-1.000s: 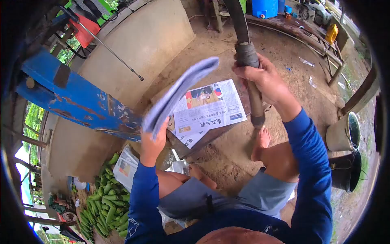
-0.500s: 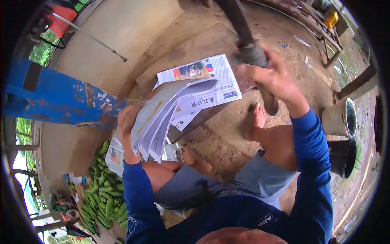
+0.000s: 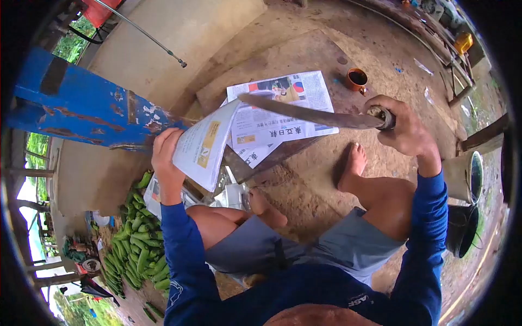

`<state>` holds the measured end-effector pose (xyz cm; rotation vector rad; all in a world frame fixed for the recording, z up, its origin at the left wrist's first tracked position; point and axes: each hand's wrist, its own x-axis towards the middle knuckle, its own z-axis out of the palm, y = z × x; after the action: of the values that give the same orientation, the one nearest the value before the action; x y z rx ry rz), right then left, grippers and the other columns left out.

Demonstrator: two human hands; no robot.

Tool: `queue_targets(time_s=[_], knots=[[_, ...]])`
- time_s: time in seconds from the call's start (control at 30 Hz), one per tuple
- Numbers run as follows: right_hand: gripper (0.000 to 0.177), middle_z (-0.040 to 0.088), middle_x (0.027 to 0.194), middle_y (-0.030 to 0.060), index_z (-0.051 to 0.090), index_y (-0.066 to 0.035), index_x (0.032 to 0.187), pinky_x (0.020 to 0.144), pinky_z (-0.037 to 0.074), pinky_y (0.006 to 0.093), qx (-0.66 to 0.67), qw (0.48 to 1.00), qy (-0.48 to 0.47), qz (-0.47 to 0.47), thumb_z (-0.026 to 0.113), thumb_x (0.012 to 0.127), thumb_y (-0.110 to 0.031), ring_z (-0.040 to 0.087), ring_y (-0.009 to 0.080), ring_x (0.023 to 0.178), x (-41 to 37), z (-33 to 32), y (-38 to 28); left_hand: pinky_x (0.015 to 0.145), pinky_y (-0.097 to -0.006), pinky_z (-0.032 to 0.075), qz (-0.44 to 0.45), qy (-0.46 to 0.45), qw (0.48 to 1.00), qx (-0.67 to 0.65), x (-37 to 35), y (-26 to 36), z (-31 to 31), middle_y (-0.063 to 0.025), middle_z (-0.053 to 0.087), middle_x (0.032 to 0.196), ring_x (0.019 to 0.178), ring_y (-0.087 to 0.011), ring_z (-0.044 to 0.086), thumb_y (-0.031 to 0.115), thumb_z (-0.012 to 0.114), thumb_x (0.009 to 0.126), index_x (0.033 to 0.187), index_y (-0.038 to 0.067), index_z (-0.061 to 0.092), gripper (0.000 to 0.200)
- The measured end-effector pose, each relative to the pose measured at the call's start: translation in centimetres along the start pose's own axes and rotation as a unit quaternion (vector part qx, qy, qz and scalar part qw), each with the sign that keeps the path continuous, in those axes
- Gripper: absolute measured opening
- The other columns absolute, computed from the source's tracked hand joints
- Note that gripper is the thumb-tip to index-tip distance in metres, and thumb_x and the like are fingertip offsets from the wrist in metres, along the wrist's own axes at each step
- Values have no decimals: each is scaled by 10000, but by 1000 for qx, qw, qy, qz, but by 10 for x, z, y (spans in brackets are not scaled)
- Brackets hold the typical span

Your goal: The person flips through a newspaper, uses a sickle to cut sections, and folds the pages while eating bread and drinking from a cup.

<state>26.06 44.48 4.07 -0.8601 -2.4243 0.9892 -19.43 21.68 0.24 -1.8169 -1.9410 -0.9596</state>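
Observation:
My left hand (image 3: 168,155) grips the folded edge of a newspaper bundle (image 3: 204,144), holding it up at a slant above the board. In my right hand (image 3: 405,130) is the handle of a machete (image 3: 310,113), its long, dark curved blade pointing left. The blade's tip end lies right at the upper edge of the folded bundle. Below the blade, more newspaper sheets (image 3: 321,92) with printed photos and large characters are spread flat on a low wooden board (image 3: 293,51).
A brown cup (image 3: 356,77) with dark liquid stands on the board's right corner. Green vegetables (image 3: 138,244) are heaped at lower left, beside more paper. A blue, peeling beam (image 3: 81,108) juts in from the left. A pale bucket (image 3: 462,174) and a black bucket (image 3: 461,217) stand at right.
The machete has swung from pointing up and away to lying leftward across the papers, its tip at the folded bundle. The bundle's loose leaves have closed together. The cup has come into view.

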Motion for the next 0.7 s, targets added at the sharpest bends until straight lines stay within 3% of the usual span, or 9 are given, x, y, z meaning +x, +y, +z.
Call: queue_targets(time_s=[0.23,0.7], knots=[[593,667,1096,120,636,-26,1188,905,486,327,30,996,-64,49,626,602,61,633,232,1012,-14,-10,9,941,-389,515,20,26,999,35,-4,-2,-16,-134,669,1170,1080,-324,647,38,731,754,1115,16,708,362],[603,684,1121,110,664,-58,1193,943,500,338,-3,991,-67,114,636,612,101,650,243,1049,-13,2,8,978,-402,502,45,53,996,62,-10,-1,-23,-141,662,1186,1127,-335,636,40,710,776,1111,13,716,337]])
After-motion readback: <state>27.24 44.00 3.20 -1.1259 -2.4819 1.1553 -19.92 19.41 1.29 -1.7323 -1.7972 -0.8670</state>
